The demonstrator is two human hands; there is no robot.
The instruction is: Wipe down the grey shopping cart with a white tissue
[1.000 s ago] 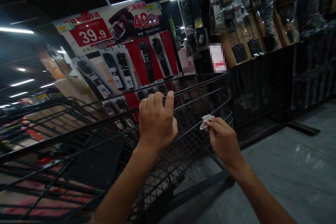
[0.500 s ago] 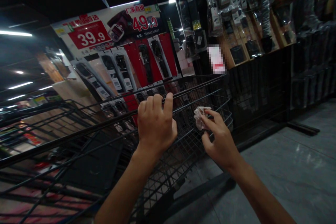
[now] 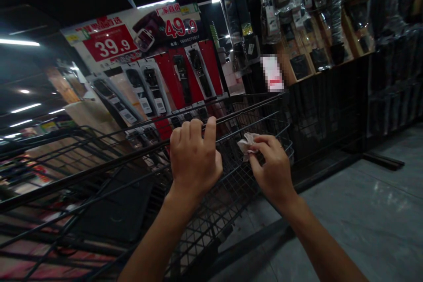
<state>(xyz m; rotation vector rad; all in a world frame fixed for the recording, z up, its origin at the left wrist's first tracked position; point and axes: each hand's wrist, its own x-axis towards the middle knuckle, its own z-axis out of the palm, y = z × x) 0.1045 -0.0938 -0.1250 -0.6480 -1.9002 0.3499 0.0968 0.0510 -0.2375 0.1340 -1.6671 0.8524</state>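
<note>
My left hand (image 3: pixel 195 156) is wrapped round the dark top rail of a black wire shopping cart (image 3: pixel 89 168), near the middle of the view. To its right, my right hand (image 3: pixel 272 165) pinches a crumpled whitish tissue (image 3: pixel 247 144) between thumb and fingers. The tissue shows in front of the cart's wire side. A dark flat panel (image 3: pixel 114 211) lies behind the wires at the lower left.
Packaged belts (image 3: pixel 152 88) hang on a red display behind the cart, under a price sign (image 3: pixel 109 44). More plastic-wrapped goods (image 3: pixel 299 31) hang at upper right. A dark stand foot (image 3: pixel 383 161) rests on the grey tiled floor (image 3: pixel 373 211).
My right hand has shifted slightly left with the tissue, and its fingers have drawn closer together. My left hand stays on the rail.
</note>
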